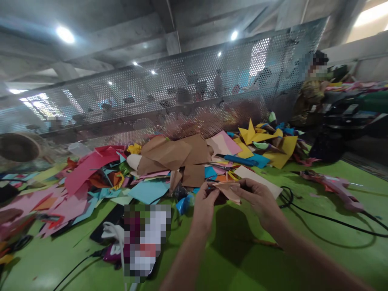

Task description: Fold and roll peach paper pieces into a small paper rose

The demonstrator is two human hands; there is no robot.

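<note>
A small folded piece of light brown paper [228, 190] is held up between my two hands, above the green table [236, 258]. My left hand [206, 199] pinches its left end. On the other side, my right hand [253, 194] grips the paper with thumb and fingers. A cream sheet [257, 180] lies just behind my right hand. Past my hands, brown paper sheets [172, 153] rest on a heap of coloured paper, with a blue-handled cutter [236, 159] on it.
A pink glue gun [336, 188] with a black cable lies at the right. A phone [148, 238], partly pixelated, and a purple plug block [113, 252] are at the left front. A perforated metal screen [182, 97] stands behind; a person [312, 91] is at the back right.
</note>
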